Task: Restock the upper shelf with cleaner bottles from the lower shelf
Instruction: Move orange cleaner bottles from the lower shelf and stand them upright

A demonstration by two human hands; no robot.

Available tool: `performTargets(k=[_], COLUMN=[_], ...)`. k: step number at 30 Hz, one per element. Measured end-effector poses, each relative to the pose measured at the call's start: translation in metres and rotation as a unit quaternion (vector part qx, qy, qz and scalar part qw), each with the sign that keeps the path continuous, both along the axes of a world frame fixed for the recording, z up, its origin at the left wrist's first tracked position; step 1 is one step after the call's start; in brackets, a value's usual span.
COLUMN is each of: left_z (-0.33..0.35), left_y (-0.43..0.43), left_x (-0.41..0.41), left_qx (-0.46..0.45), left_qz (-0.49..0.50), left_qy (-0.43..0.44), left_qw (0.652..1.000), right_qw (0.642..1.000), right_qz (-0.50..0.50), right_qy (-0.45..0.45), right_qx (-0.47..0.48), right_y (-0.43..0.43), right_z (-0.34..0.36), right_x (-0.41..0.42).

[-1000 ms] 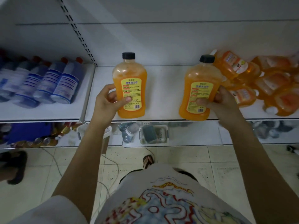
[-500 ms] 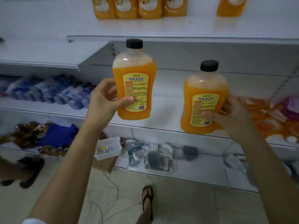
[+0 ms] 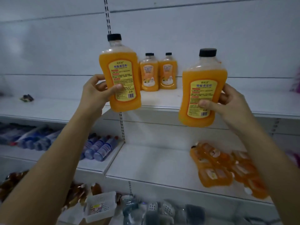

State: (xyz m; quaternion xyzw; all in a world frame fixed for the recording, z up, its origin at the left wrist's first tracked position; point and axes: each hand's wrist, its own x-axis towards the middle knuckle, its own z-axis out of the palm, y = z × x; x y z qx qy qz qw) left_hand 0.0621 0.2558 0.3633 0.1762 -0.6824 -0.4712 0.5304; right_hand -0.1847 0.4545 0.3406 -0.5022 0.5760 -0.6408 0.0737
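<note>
My left hand [image 3: 95,93] grips an orange cleaner bottle [image 3: 121,73] with a black cap, held upright in front of the upper shelf [image 3: 162,99]. My right hand [image 3: 230,103] grips a second orange cleaner bottle [image 3: 203,93], upright and a little lower, just before the shelf's front edge. Both yellow back labels face me. At the back of the upper shelf, orange bottles [image 3: 159,73] stand side by side between my two held ones. Several more orange bottles [image 3: 227,168] lie flat on the lower shelf [image 3: 154,161] at the right.
Blue-labelled bottles [image 3: 99,147] lie on the lower shelf's left section. A small dark object [image 3: 26,97] rests on the upper shelf far left. A slotted upright [image 3: 108,17] divides the shelf bays. A white basket [image 3: 100,207] and grey items sit on the bottom shelf.
Both hands have lifted their bottles from the lower shelf up to the upper shelf's height. My view has tilted upward, bringing the standing bottles on the upper shelf fully into sight.
</note>
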Motion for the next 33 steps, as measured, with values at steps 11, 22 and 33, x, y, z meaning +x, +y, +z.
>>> performTargets(k=[11, 22, 33], left_z=[0.005, -0.016, 0.003], left_y=[-0.127, -0.213, -0.223], left_x=[-0.055, -0.107, -0.087], left_qx=[0.044, 0.039, 0.018], left_qz=[-0.002, 0.008, -0.213], left_qy=[-0.021, -0.094, -0.176], left_qw=[0.999, 0.995, 0.961], right_qw=[0.994, 0.956, 0.967], right_qz=[-0.085, -0.275, -0.039], right_qy=[-0.06, 0.004, -0.025], right_qx=[-0.016, 0.101, 0.251], right_y=[-0.128, -0.22, -0.201], right_z=[0.03, 0.016, 0.038], right_x=[-0.048, -0.059, -0.081])
